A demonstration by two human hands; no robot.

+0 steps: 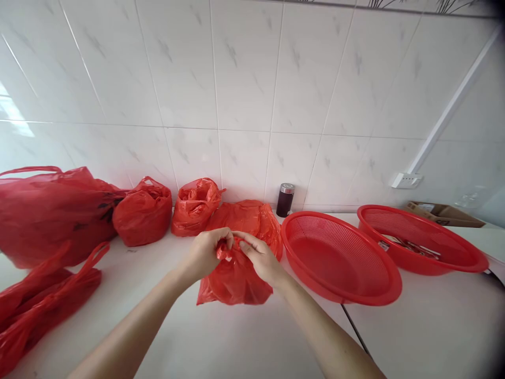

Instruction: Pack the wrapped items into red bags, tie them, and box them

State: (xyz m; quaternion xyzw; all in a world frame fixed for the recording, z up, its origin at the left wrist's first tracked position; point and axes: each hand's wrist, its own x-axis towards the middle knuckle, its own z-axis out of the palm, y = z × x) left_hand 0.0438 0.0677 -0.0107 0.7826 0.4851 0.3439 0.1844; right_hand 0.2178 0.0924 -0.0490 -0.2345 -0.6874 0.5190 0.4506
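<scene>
Both hands meet at the gathered top of a red plastic bag [240, 284] in the middle of the white table. My left hand [209, 250] is closed, its fingers pinching the bunched plastic. From the other side my right hand [258, 255] grips the same gathered part, thumb and fingers pressed on it. The bag's lower part spreads out below the hands; what it contains, if anything, cannot be made out. Right behind it lie flattened red plastic bags [252, 216], partly hidden by my hands.
Left of the hands are a filled red bag [144, 216], another red bag [195, 208], a large red bag [59, 216] and loose bags [47, 300]. Rightward stand two red plastic baskets, a near one [339, 258] and a far one [418, 231], a dark flask [285, 201] and a cardboard box [445, 215].
</scene>
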